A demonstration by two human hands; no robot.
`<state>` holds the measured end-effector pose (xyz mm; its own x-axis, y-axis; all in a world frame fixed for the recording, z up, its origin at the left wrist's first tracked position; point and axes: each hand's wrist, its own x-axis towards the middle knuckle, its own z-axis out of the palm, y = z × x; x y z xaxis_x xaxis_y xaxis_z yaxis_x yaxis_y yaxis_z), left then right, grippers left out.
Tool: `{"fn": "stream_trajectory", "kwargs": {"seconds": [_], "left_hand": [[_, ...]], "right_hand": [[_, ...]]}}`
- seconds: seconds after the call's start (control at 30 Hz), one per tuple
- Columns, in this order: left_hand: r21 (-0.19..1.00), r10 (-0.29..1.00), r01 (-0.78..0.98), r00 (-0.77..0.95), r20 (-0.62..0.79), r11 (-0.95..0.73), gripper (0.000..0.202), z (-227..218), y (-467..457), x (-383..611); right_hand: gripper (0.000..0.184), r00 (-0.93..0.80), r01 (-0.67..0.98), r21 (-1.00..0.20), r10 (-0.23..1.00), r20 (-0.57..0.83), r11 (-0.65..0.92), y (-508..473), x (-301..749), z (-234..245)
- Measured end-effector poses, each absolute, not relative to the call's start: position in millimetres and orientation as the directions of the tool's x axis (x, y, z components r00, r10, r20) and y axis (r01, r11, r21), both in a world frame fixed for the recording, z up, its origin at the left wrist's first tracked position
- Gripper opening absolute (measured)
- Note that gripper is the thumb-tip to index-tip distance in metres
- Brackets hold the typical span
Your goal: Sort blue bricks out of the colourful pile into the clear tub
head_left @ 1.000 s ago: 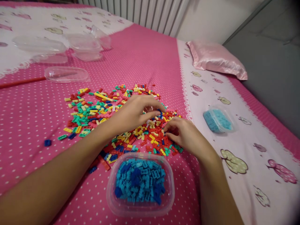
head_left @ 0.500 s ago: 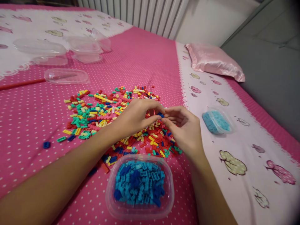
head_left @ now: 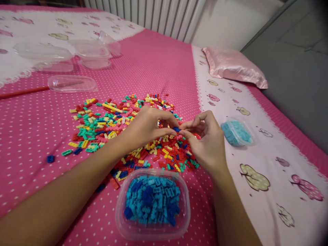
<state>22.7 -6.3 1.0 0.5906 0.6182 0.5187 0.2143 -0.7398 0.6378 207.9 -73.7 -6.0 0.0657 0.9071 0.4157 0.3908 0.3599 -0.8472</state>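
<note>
A heap of small plastic bricks (head_left: pixel 110 126) in red, yellow, green, blue and pink lies on the pink dotted bedspread (head_left: pixel 159 65). Above its right side my left hand (head_left: pixel 146 126) pinches a small dark blue brick (head_left: pixel 176 129) at the fingertips. My right hand (head_left: pixel 207 140) meets it there, thumb and forefinger closed on the same brick, other fingers curled. A clear tub (head_left: pixel 153 203) filled with blue bricks stands just in front of the heap, below my hands.
A smaller clear tub (head_left: pixel 237 132) of light blue bricks sits to the right on the white border. Several empty clear tubs and lids (head_left: pixel 73 54) lie at the far left. A pink pillow (head_left: pixel 234 66) and a radiator lie behind. One stray blue brick (head_left: pixel 50 159) lies at left.
My right hand rose from the heap and came up to my left hand's fingertips, where both now pinch the dark blue brick. The left hand hardly moved.
</note>
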Motion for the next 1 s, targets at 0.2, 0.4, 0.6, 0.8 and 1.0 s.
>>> {"fn": "stream_trajectory", "kwargs": {"seconds": [0.2, 0.4, 0.6, 0.8, 1.0], "left_hand": [[0.665, 0.62, 0.184, 0.595, 0.511, -0.724, 0.008, 5.5, -8.8, 23.5], [0.696, 0.663, 0.201, 0.563, 0.494, -0.689, 0.009, 5.8, -8.8, 25.8], [0.662, 0.709, 0.3, 0.476, 0.521, -0.687, 0.016, 1.9, -6.0, 25.7], [0.614, 0.685, 0.336, 0.511, 0.519, -0.715, 0.016, 1.4, -8.7, 26.6], [0.628, 0.69, 0.342, 0.551, 0.469, -0.7, 0.017, -0.3, -8.1, 27.1]], "right_hand": [[0.039, 0.07, 0.405, -0.829, 0.891, 0.448, 0.385, -74.3, 201.5, -8.6], [0.027, 0.013, 0.412, -0.843, 0.922, 0.386, 0.347, -74.2, 217.1, -2.4], [0.018, -0.189, 0.79, -0.605, 0.978, -0.087, 0.099, -75.9, 243.5, -1.8], [0.02, -0.247, 0.837, -0.521, 0.965, -0.088, 0.166, -74.0, 237.4, -9.5], [0.008, -0.278, 0.826, -0.532, 0.955, -0.099, 0.185, -73.0, 237.8, -9.9]]}}
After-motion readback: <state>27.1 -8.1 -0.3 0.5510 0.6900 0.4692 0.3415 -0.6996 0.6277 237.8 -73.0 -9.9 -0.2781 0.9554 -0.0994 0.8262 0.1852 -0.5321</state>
